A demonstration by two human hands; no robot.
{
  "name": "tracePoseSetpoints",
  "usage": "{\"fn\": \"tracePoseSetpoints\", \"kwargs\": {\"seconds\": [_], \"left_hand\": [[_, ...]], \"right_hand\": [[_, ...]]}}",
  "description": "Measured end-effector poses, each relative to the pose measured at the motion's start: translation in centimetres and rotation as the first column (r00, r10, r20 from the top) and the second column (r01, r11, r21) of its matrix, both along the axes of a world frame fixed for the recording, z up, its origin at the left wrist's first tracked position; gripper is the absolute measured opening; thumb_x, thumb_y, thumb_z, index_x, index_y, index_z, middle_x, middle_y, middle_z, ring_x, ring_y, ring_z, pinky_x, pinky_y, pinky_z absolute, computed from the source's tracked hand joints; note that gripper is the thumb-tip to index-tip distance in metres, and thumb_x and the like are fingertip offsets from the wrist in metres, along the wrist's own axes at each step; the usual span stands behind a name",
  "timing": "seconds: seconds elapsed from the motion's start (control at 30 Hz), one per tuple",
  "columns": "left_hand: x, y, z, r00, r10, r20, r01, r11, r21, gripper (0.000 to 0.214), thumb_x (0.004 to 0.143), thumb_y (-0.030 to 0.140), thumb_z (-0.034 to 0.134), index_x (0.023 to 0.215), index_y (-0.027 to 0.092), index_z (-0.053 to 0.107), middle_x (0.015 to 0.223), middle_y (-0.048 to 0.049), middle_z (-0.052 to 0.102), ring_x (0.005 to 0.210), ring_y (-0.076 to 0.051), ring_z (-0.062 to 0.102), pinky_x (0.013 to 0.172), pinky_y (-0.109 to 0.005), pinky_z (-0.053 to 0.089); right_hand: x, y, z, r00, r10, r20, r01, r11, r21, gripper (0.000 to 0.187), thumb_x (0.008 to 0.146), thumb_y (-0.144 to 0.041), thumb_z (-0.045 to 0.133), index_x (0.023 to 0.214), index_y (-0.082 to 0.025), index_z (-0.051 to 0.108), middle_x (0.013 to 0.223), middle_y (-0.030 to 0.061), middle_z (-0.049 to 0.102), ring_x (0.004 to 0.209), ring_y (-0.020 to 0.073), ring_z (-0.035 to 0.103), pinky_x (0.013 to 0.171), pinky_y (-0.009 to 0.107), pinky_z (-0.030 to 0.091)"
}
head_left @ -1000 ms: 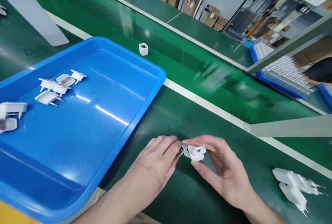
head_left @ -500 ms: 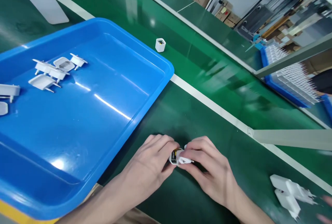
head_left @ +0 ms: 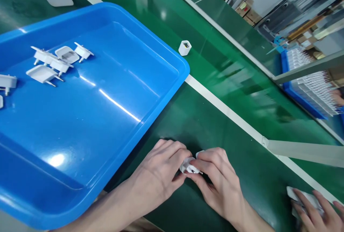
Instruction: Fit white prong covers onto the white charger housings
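Over the dark green tabletop, my left hand pinches a small white charger housing between thumb and fingers. My right hand holds a white plug cover with two round pins against the housing's open end; the pins point right. The cover hides the housing's inside. Another white piece shows behind my right fingers, its shape mostly hidden. To the left, a blue tray holds several similar plug covers, their pins facing different ways.
A white housing stands on the bright green strip beyond the tray. At lower right a co-worker's hand covers white plug pieces. A metal bracket juts in at right. Across the strip is a blue tray of pinned parts.
The plug cover now sits over the housing's opening, where dark and yellow parts showed before. The lone housing has shifted right relative to the tray. A co-worker's hand has come onto the pieces at right.
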State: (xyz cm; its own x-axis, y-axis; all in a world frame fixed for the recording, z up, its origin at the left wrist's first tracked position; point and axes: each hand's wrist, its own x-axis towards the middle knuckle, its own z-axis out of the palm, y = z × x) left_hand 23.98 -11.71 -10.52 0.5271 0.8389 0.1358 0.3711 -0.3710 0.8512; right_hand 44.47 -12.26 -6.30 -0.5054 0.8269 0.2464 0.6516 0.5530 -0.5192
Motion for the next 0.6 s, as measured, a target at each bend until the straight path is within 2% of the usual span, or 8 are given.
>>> {"fn": "tracePoseSetpoints", "kwargs": {"seconds": [0.17,0.33,0.43,0.53,0.6], "left_hand": [[0.0,0.0,0.0,1.0,-0.009,-0.009,0.009,1.0,0.01,0.018,0.095,0.01,0.061,0.107,0.022,0.056,0.111,-0.0005,0.064,0.099,-0.019,0.061,0.091,-0.038,0.044],[0.0,0.4,0.1,0.999,-0.022,-0.032,0.022,1.0,0.003,0.013,0.096,0.016,0.067,0.105,0.021,0.059,0.113,-0.0008,0.067,0.102,-0.02,0.062,0.09,-0.039,0.044],[0.0,0.5,0.3,0.997,-0.004,-0.079,0.005,1.0,0.012,0.015,0.094,0.02,0.072,0.102,0.02,0.06,0.11,-0.0018,0.068,0.098,-0.022,0.062,0.086,-0.04,0.047],[0.4,-0.1,0.6,0.993,0.028,-0.116,-0.024,0.999,0.037,0.017,0.093,0.019,0.073,0.103,0.019,0.059,0.106,-0.0023,0.067,0.094,-0.023,0.062,0.083,-0.04,0.05],[0.5,-0.8,0.9,0.988,0.039,-0.148,-0.032,0.998,0.05,0.028,0.092,0.019,0.073,0.115,0.018,0.058,0.108,-0.0041,0.068,0.096,-0.025,0.063,0.087,-0.042,0.052]], "right_hand": [[-0.5,-0.4,0.3,0.993,0.031,0.11,-0.03,0.999,-0.014,0.014,0.1,-0.01,0.061,0.111,-0.019,0.064,0.097,0.0065,0.067,0.087,0.0218,0.058,0.075,0.04,0.046],[-0.6,-0.5,0.3,0.991,0.034,0.129,-0.037,0.999,0.027,0.014,0.1,-0.006,0.057,0.106,-0.018,0.063,0.097,0.0061,0.066,0.084,0.0199,0.055,0.075,0.038,0.043],[-0.1,-0.3,0.2,0.988,0.025,0.15,-0.033,0.998,0.052,0.007,0.105,-0.018,0.057,0.108,-0.018,0.063,0.101,0.008,0.064,0.088,0.0214,0.055,0.077,0.038,0.044],[0.1,-0.1,0.6,0.976,0.04,0.213,-0.061,0.994,0.095,0.027,0.107,-0.04,0.059,0.12,-0.017,0.064,0.112,0.0125,0.064,0.101,0.0261,0.058,0.085,0.04,0.048],[0.0,-0.3,1.1,0.967,0.049,0.252,-0.086,0.987,0.136,0.024,0.108,-0.037,0.057,0.121,-0.019,0.065,0.114,0.0112,0.068,0.105,0.0264,0.06,0.09,0.042,0.048]]}}
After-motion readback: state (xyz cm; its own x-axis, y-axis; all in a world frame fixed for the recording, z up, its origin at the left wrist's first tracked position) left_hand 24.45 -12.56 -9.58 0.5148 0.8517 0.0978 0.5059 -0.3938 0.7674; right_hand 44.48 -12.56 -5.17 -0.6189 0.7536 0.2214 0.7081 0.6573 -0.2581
